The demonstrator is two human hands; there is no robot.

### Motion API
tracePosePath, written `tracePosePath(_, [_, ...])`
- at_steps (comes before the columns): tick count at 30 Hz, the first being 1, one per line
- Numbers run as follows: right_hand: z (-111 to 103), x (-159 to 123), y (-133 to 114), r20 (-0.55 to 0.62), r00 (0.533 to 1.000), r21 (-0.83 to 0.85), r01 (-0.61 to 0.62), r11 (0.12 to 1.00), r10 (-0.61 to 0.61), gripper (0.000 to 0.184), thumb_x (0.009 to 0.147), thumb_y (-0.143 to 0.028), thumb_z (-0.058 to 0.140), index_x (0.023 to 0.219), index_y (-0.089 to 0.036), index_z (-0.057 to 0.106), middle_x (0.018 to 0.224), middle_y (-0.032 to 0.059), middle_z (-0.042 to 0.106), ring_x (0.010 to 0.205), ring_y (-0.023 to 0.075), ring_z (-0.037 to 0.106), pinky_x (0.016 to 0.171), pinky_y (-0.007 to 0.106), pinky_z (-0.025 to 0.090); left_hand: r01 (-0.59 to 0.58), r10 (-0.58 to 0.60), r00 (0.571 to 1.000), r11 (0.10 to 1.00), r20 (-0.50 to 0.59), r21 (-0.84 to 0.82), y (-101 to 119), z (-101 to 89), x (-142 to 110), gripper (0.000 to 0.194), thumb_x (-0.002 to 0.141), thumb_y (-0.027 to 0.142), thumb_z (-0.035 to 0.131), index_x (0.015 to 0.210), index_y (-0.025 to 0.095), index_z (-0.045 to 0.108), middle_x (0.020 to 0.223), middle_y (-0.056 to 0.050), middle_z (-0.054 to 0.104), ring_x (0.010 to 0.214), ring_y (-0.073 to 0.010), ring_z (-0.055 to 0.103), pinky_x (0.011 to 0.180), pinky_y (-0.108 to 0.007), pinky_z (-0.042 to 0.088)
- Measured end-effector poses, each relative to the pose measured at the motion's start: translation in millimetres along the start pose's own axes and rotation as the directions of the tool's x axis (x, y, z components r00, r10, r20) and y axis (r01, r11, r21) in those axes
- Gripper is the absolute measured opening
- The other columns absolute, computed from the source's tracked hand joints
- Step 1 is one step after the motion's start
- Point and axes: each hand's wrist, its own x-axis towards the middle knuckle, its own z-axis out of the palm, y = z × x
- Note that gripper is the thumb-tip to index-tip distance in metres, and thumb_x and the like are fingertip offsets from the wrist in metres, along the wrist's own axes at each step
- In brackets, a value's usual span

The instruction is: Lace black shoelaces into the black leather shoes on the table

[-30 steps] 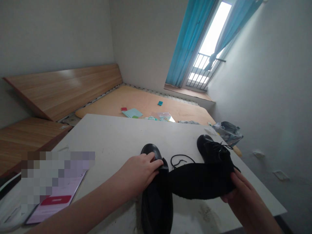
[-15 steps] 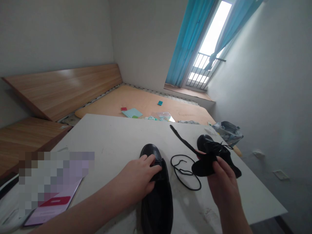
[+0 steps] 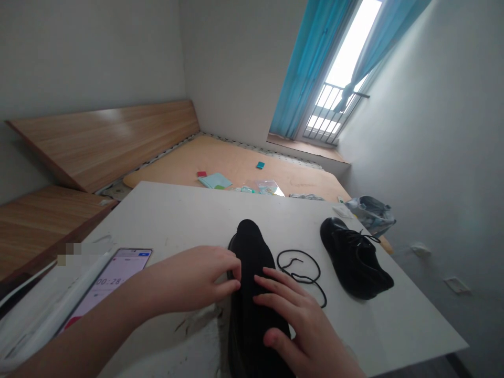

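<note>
A black insole (image 3: 252,262) lies lengthwise over a black shoe (image 3: 233,336), covering most of its top; the shoe's left side shows beneath. My left hand (image 3: 212,275) comes in from the left, with bent fingers and thumb closed at the insole's left edge. On the right part of the insole rests my right hand (image 3: 293,312), its fingers spread and open. A loose black shoelace (image 3: 301,278) lies in loops just right of the shoe. The second black shoe (image 3: 354,257), with its lace tied, stands farther right.
Everything stands on a white table (image 3: 185,215). At the left is a phone (image 3: 118,278) showing a timer. Beyond the table, a bed (image 3: 232,152) holds small packets and bags. A plastic bag (image 3: 370,212) sits past the table's right edge.
My right hand has brought the insole from the right onto the shoe and has opened flat on it. My left hand has shifted from the shoe's upper to the insole's left edge.
</note>
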Motion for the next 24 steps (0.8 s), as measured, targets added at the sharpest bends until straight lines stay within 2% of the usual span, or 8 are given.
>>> tracePosePath(5, [6,11,-10,0.043,0.999,-0.090,0.018,0.996,-0.015,0.035,0.090,-0.044,0.063,0.109,-0.016,0.071,0.128,0.0111,0.067,0.132,0.0299,0.050,0.112,0.044,0.041,0.019,-0.017,0.999,0.998,0.037,-0.059,-2,4.3,8,0.008,0.089,0.030,0.058,0.088,0.025,0.064,0.089,0.002,0.069,0.084,-0.0196,0.063,0.073,-0.029,0.045])
tracePosePath(9, [1,11,-11,0.040,0.997,0.070,0.066,0.995,-0.069,0.032,0.093,-0.044,0.059,0.108,-0.019,0.071,0.112,0.0085,0.075,0.117,0.0238,0.062,0.112,0.037,0.040,-0.026,0.028,0.999,0.998,0.039,-0.055,1,11.0,6,0.012,0.087,0.025,0.062,0.098,0.025,0.067,0.098,-0.001,0.067,0.095,-0.0218,0.061,0.082,-0.033,0.046])
tracePosePath(12, [-11,6,13,-0.066,0.997,0.204,0.047,0.978,-0.034,0.037,0.098,-0.050,0.045,0.115,-0.026,0.067,0.130,0.0078,0.066,0.125,0.0233,0.056,0.110,0.039,0.042,-0.040,0.040,0.999,0.999,0.005,0.023,2,17.9,6,0.021,0.089,0.031,0.061,0.107,0.025,0.071,0.109,-0.006,0.063,0.107,-0.0267,0.056,0.093,-0.042,0.045])
tracePosePath(15, [-19,-2,61,-0.153,0.975,0.111,-0.143,0.984,0.159,0.041,0.098,-0.046,0.043,0.133,-0.028,0.055,0.149,0.0100,0.047,0.139,0.0267,0.040,0.113,0.048,0.035,-0.017,0.021,0.999,0.996,-0.039,0.093,3,23.1,6,0.023,0.088,0.036,0.064,0.106,0.025,0.074,0.120,-0.009,0.057,0.116,-0.0311,0.051,0.099,-0.049,0.042])
tracePosePath(18, [-16,-10,110,-0.085,0.875,-0.200,-0.483,0.852,0.477,0.097,0.076,-0.045,0.070,0.154,-0.015,0.022,0.161,0.0195,0.018,0.149,0.0368,0.008,0.117,0.057,0.018,-0.015,0.018,0.999,0.996,-0.039,0.090,3,23.9,6,0.023,0.089,0.037,0.063,0.106,0.026,0.074,0.125,-0.009,0.055,0.120,-0.0311,0.049,0.102,-0.050,0.041])
tracePosePath(19, [-13,-13,122,-0.038,0.844,-0.256,-0.526,0.811,0.536,0.110,0.070,-0.045,0.075,0.156,-0.013,0.014,0.161,0.0209,0.017,0.149,0.0388,0.007,0.117,0.057,0.018,-0.015,0.018,0.999,0.996,-0.037,0.084,3,23.5,6,0.023,0.089,0.037,0.063,0.105,0.026,0.074,0.125,-0.008,0.055,0.121,-0.0309,0.049,0.102,-0.050,0.041])
tracePosePath(21, [-5,-16,136,0.026,0.813,-0.304,-0.548,0.779,0.581,0.122,0.062,-0.043,0.079,0.156,-0.012,0.008,0.157,0.0221,0.028,0.146,0.0412,0.018,0.115,0.056,0.021,-0.013,0.016,0.999,0.997,-0.031,0.078,4,22.3,6,0.022,0.090,0.037,0.062,0.105,0.026,0.074,0.126,-0.008,0.055,0.122,-0.0305,0.049,0.103,-0.049,0.041])
tracePosePath(24, [5,-17,138,-0.009,0.821,-0.255,-0.554,0.792,0.571,0.107,0.063,-0.038,0.079,0.152,-0.012,0.025,0.142,0.0207,0.047,0.134,0.0415,0.038,0.112,0.054,0.027,-0.005,0.006,1.000,0.997,-0.007,0.080,6,21.1,6,0.022,0.091,0.036,0.061,0.106,0.025,0.073,0.124,-0.009,0.056,0.120,-0.0301,0.050,0.102,-0.049,0.042])
